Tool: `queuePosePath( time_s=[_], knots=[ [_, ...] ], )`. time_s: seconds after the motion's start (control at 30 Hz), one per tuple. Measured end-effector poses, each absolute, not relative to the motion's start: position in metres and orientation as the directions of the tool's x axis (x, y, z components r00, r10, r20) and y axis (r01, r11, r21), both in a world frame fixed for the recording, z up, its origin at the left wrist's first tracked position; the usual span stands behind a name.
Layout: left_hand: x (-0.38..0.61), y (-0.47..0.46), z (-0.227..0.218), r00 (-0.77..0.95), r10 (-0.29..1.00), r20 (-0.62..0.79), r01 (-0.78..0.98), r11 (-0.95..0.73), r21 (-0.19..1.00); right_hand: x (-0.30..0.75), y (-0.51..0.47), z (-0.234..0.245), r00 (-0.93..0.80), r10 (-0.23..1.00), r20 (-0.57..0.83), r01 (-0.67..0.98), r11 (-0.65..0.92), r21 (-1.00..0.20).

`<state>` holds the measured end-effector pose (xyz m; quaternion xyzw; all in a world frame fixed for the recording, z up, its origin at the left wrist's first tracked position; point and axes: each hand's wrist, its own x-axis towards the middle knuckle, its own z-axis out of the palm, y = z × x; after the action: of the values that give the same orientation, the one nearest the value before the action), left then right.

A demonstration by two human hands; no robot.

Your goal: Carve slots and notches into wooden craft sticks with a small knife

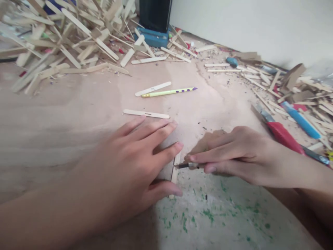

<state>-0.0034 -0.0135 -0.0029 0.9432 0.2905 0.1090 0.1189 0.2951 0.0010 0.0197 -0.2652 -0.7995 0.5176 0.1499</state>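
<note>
I have the stick (174, 177) on the surface (78, 104), partly hidden under the left hand (140, 152), its long axis running away from me and leaning slightly right at the far end. The left fingers are spread and laid flat, clamped on nothing; the thumb (165, 188) crosses the stick near its close end, and the forefinger (168, 153) lies over its farther stretch. On the other side, the right hand (236, 154) has its fingers pinched together on a slim tool (193, 165), whose dark tip points left. What I judge matters most is this angle: the stick lies just left of the right fingers, and the tool stands nearly square to it, tip at the bare length between thumb and forefinger. The left hand is nearer, being on the stick itself; the right reaches over only by the tool. From here I cannot tell whether the tip touches the wood or hangs just above. Beyond the left fingertips, a dark-marked stick (132, 112) lies crosswise, with a pencil (166, 92) farther off.
</note>
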Motion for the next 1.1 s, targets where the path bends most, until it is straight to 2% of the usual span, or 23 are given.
queuePosePath(
  time_s=[0.1, 0.23, 0.43, 0.67, 0.87, 1.1],
  knots=[
    [-0.0011, -0.0155, -0.0034, 0.794, 0.592, 0.135, 0.540, -0.790, 0.290, 0.2942, -0.0002, 0.0221, -0.788, 0.614, -0.050, 0.260, 0.258, -0.931],
    [0.0007, -0.0176, -0.0041, 0.784, 0.598, 0.165, 0.543, -0.790, 0.284, 0.2922, -0.0035, 0.0218, -0.755, 0.655, -0.021, 0.310, 0.329, -0.892],
    [0.0009, -0.0178, -0.0050, 0.783, 0.600, 0.163, 0.551, -0.791, 0.266, 0.2895, -0.0058, 0.0204, -0.766, 0.643, -0.002, 0.343, 0.406, -0.847],
    [0.0010, -0.0194, -0.0088, 0.766, 0.619, 0.172, 0.568, -0.778, 0.268, 0.2938, -0.0050, 0.0172, -0.809, 0.587, 0.015, 0.310, 0.449, -0.838],
    [0.0021, -0.0184, -0.0067, 0.759, 0.627, 0.178, 0.569, -0.771, 0.287, 0.2925, -0.0072, 0.0196, -0.786, 0.617, -0.021, 0.364, 0.436, -0.823],
    [0.0023, -0.0167, -0.0027, 0.785, 0.609, 0.119, 0.561, -0.778, 0.283, 0.2884, -0.0060, 0.0224, -0.788, 0.615, -0.033, 0.342, 0.392, -0.854]
  ],
)
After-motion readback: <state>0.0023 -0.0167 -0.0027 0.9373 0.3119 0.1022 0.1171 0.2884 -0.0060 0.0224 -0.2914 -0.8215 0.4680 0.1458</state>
